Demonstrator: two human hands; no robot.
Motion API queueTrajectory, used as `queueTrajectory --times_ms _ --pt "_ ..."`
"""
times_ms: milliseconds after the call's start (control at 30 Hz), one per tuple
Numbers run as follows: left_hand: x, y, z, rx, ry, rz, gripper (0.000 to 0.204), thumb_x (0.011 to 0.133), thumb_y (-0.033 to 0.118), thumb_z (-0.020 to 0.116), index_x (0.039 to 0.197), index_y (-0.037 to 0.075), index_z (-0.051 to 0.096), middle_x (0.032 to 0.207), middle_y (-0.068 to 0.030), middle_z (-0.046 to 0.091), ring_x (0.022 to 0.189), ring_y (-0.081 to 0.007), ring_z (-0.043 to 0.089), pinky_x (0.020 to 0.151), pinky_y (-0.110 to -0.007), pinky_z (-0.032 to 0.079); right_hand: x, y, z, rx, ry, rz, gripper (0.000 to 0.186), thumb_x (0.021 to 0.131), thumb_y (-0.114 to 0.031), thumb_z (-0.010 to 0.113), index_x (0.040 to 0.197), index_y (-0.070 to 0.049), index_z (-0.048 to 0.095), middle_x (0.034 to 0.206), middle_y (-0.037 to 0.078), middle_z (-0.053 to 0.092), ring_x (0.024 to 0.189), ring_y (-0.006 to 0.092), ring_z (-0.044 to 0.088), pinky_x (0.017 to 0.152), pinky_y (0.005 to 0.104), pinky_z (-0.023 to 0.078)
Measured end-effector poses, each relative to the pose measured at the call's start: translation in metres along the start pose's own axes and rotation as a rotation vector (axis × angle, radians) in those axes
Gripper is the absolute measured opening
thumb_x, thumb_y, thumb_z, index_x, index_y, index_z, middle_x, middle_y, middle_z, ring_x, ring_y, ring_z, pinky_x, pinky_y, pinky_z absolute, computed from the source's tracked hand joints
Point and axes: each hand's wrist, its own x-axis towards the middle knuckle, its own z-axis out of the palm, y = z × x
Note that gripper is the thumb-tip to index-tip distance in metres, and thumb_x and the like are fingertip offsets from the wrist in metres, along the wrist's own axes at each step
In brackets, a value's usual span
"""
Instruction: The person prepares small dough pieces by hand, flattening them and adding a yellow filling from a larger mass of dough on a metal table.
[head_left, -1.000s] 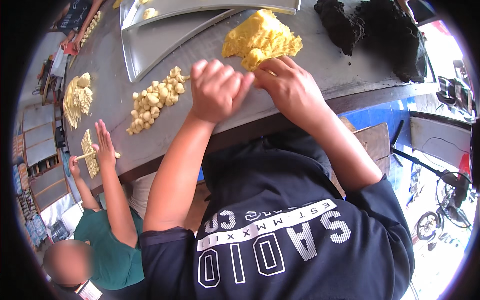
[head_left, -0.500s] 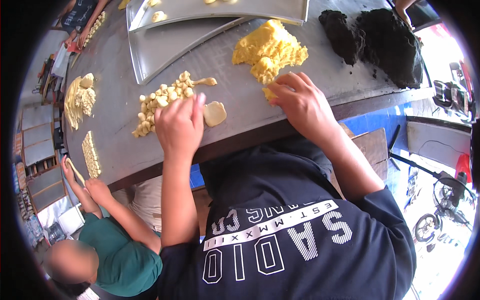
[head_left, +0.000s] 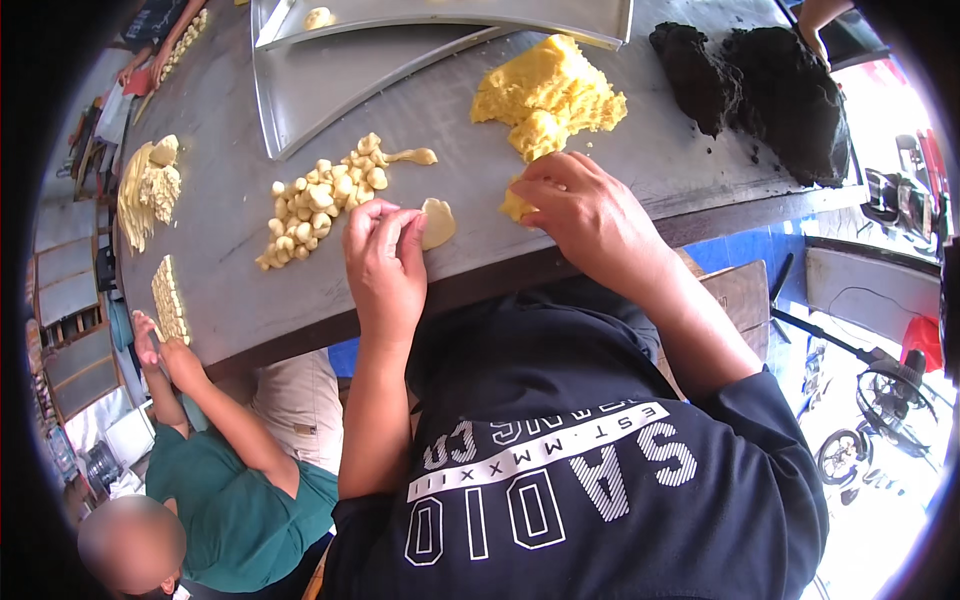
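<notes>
A thin, flat disc of pale dough [head_left: 437,224] lies near the table's front edge. My left hand [head_left: 386,268] pinches at its left rim, thumb and fingers drawn together; the exact contact is partly hidden. To the right, my right hand [head_left: 590,205] has its fingers closed round a small lump of yellow filling [head_left: 516,204], partly covered by the fingers. Just beyond that hand sits a big crumbly mound of yellow filling [head_left: 550,90]. Many small pale dough balls [head_left: 318,197] are heaped to the far left of my left hand, with one stretched piece of dough [head_left: 412,156] beside them.
Metal trays [head_left: 330,95] stand at the back of the metal table [head_left: 225,285]. A large dark mass [head_left: 785,100] lies at the right. Left are more dough [head_left: 150,195] and a slab of cut dough [head_left: 170,300], where a person in a green shirt [head_left: 240,500] works.
My left hand has shifted right to the dough disc's edge, its fingers drawing together. My right hand has moved slightly left with the yellow lump. The co-worker's hands have come closer together.
</notes>
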Motion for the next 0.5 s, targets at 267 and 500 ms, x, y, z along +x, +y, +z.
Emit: queueTrajectory --times_ms 267,500 --pt "0.0 0.03 0.005 -0.821 0.024 -0.452 0.034 0.123 0.018 0.064 0.148 -0.004 0.061 0.131 -0.0245 0.083 0.119 -0.018 0.078 0.103 -0.035 0.063 0.008 -0.017 0.009 0.064 0.084 -0.054 0.026 0.1 -0.012 0.073 0.125 -0.006 0.077 0.119 0.012 0.074 0.109 0.0357 0.073 0.096 0.0477 0.063" --pt "0.003 0.068 0.003 -1.26 -0.003 -0.536 0.054 0.127 0.025 0.055 0.173 -0.003 0.048 0.161 -0.0223 0.069 0.141 -0.0272 0.073 0.12 -0.042 0.058 0.028 -0.027 0.025 0.159 0.228 -0.095 0.027 0.095 -0.009 0.083 0.122 -0.005 0.079 0.118 0.013 0.077 0.107 0.0352 0.079 0.09 0.0445 0.067"
